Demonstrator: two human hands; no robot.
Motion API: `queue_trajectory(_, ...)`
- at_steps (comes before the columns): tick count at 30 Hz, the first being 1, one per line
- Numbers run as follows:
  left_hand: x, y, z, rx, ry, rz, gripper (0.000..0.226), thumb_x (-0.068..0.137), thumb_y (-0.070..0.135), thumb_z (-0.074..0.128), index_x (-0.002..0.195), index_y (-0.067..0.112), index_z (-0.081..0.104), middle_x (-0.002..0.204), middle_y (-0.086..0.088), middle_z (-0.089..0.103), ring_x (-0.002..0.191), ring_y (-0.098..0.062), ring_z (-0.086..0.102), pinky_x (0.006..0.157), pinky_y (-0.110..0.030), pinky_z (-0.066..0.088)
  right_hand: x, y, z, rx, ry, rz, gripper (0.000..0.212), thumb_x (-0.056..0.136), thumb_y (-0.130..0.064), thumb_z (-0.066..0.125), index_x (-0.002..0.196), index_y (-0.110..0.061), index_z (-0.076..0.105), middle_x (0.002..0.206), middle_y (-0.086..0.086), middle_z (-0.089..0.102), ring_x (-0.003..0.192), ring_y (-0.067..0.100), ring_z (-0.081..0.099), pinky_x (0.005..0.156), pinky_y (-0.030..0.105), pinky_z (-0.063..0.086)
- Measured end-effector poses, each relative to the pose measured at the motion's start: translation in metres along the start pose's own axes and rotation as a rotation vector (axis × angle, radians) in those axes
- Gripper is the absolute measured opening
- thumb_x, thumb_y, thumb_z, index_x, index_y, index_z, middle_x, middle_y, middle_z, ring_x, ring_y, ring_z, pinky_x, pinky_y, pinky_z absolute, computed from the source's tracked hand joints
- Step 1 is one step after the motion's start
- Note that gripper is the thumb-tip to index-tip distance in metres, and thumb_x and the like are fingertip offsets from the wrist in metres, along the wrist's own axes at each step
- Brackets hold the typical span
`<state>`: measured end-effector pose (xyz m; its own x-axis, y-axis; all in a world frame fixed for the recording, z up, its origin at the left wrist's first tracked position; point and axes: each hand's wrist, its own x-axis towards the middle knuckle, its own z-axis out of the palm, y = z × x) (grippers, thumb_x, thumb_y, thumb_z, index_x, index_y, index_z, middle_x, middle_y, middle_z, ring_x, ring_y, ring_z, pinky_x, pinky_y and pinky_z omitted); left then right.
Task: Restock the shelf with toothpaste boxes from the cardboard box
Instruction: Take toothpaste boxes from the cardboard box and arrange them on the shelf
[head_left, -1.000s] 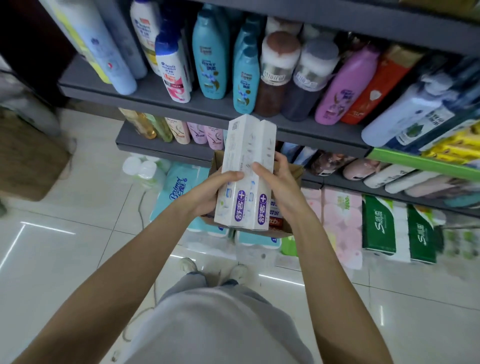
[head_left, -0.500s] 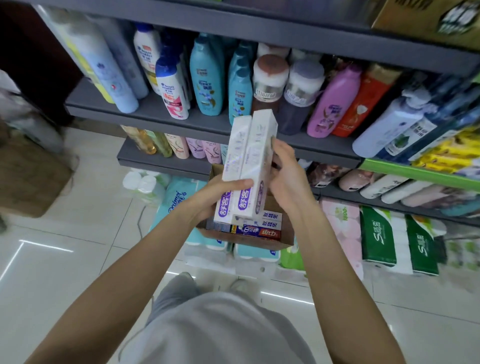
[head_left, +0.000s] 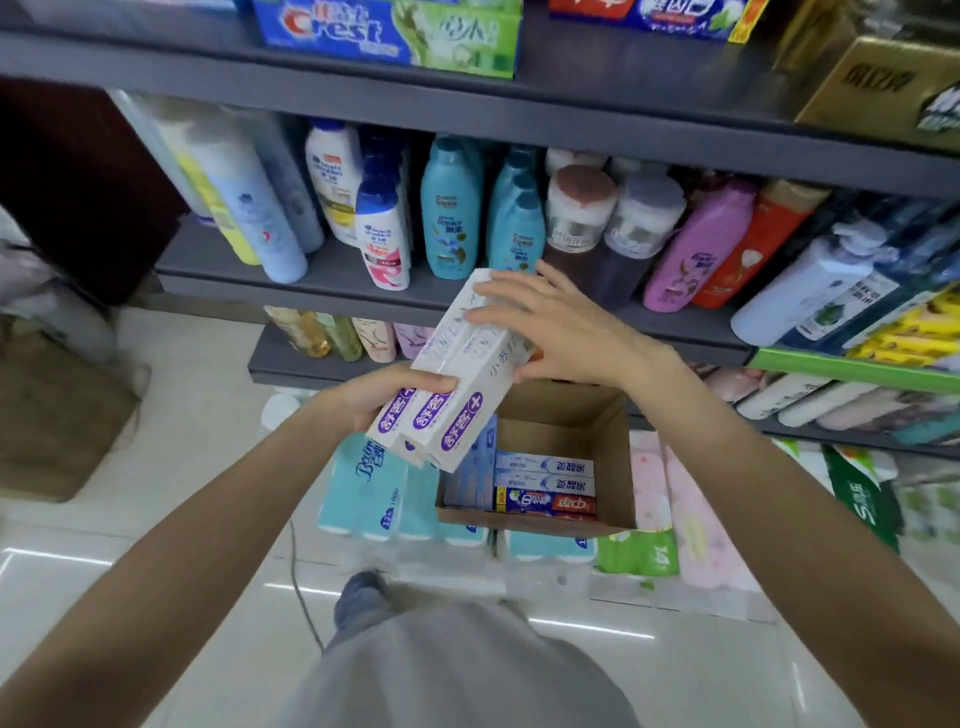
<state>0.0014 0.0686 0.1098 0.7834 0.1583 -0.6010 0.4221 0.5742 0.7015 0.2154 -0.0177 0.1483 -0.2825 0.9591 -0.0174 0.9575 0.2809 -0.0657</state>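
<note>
White boxes (head_left: 457, 374) with purple labels, three side by side, sit tilted in the left hand (head_left: 387, 392), whose grip curls round their lower ends. The right hand (head_left: 558, 325) lies across their upper ends, fingers straight, grip released. Below both hands stands the open carton (head_left: 613, 447): inside, blue boxes (head_left: 470, 475) stand against its left wall and more lie stacked flat. Above the hands, the top shelf (head_left: 623, 119) carries Crest packs (head_left: 384, 34).

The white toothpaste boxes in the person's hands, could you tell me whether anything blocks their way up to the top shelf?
Nothing visible does. The white toothpaste boxes are held in open air below the top shelf, which shows a bare gap between the Crest boxes and a gold carton.
</note>
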Motion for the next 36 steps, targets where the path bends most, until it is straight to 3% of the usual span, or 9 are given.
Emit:
queue_trajectory(9,-0.068,0.038,-0.097,0.071,0.039,-0.004,0.081,0.029,0.041,0.095,0.097,0.010,0.065,0.086,-0.011,0.073,0.072,-0.020,0.071,0.064,-0.030,0.058,0.101,-0.049,-0.012,-0.206,0.220,-0.241,0.058,0.079,-0.036,0.061,0.135,-0.030,0.048,0.144,0.004,0.044,0.133,0.033,0.035,0.110,0.048,0.022)
queue_trajectory(14,-0.104,0.064,-0.123,0.340,0.252,0.150,0.027,0.086,0.035,0.058,0.110,0.026,0.057,0.097,0.004,0.073,0.085,-0.011,0.069,0.077,-0.025,0.056,0.120,-0.059,-0.019,-0.137,0.333,-0.173,0.067,0.071,-0.042,0.067,0.132,-0.024,0.046,0.139,0.000,0.051,0.131,0.025,0.041,0.106,0.042,0.026)
queue_trajectory(17,-0.122,0.074,-0.142,0.381,0.373,0.311,0.042,0.079,0.045,0.067,0.117,0.037,0.051,0.113,0.011,0.068,0.094,-0.010,0.065,0.090,-0.030,0.052,0.118,-0.057,-0.028,-0.023,0.356,-0.031,0.068,0.070,-0.052,0.058,0.131,-0.027,0.042,0.128,-0.002,0.058,0.121,0.021,0.051,0.105,0.046,0.036)
queue_trajectory(20,-0.136,0.085,-0.154,0.498,0.453,0.399,0.068,0.066,0.054,0.076,0.125,0.041,0.047,0.115,0.008,0.065,0.095,-0.015,0.066,0.091,-0.034,0.050,0.104,-0.058,-0.046,0.223,0.456,0.232,0.065,0.066,-0.066,0.054,0.123,-0.038,0.040,0.111,-0.010,0.060,0.099,0.015,0.059,0.078,0.038,0.051)
queue_trajectory(24,-0.139,0.106,-0.136,0.735,0.497,0.469,0.061,0.068,0.040,0.079,0.121,0.043,0.048,0.118,0.012,0.060,0.098,-0.004,0.062,0.078,-0.016,0.049,0.078,-0.048,-0.065,0.439,0.491,0.396,0.060,0.065,-0.066,0.058,0.117,-0.042,0.041,0.096,-0.023,0.051,0.081,0.001,0.045,0.064,0.012,0.036)
queue_trajectory(28,-0.121,0.111,-0.089,0.971,0.577,0.528,0.068,0.055,0.060,0.072,0.117,0.055,0.044,0.119,0.026,0.053,0.107,0.015,0.049,0.090,-0.011,0.037,0.028,-0.022,-0.068,0.567,0.558,0.417,0.044,0.085,-0.062,0.045,0.122,-0.038,0.044,0.100,-0.011,0.059,0.087,0.009,0.052,0.070,0.024,0.033)
queue_trajectory(31,-0.094,0.108,-0.034,1.038,0.550,0.606,0.063,0.058,0.065,0.069,0.115,0.054,0.044,0.112,0.036,0.056,0.102,0.018,0.051,0.084,-0.003,0.037,-0.030,0.004,-0.072,0.639,0.547,0.398,0.027,0.089,-0.052,0.044,0.116,-0.050,0.042,0.106,-0.022,0.060,0.091,-0.009,0.054,0.079,0.012,0.039)
queue_trajectory(34,-0.055,0.105,0.027,1.150,0.506,0.601,0.059,0.067,0.069,0.059,0.118,0.059,0.031,0.118,0.039,0.050,0.104,0.011,0.052,0.085,-0.013,0.040,-0.096,0.035,-0.081,0.570,0.518,0.387,0.036,0.088,-0.049,0.048,0.124,-0.051,0.043,0.120,-0.020,0.057,0.108,-0.002,0.053,0.090,0.019,0.039)
queue_trajectory(36,-0.031,0.108,0.062,1.265,0.472,0.567,0.061,0.072,0.072,0.046,0.127,0.056,0.024,0.130,0.023,0.046,0.114,-0.006,0.049,0.093,-0.027,0.040,-0.138,0.050,-0.089,0.533,0.499,0.398,0.036,0.090,-0.053,0.049,0.125,-0.053,0.043,0.124,-0.019,0.055,0.112,0.003,0.051,0.091,0.025,0.040)
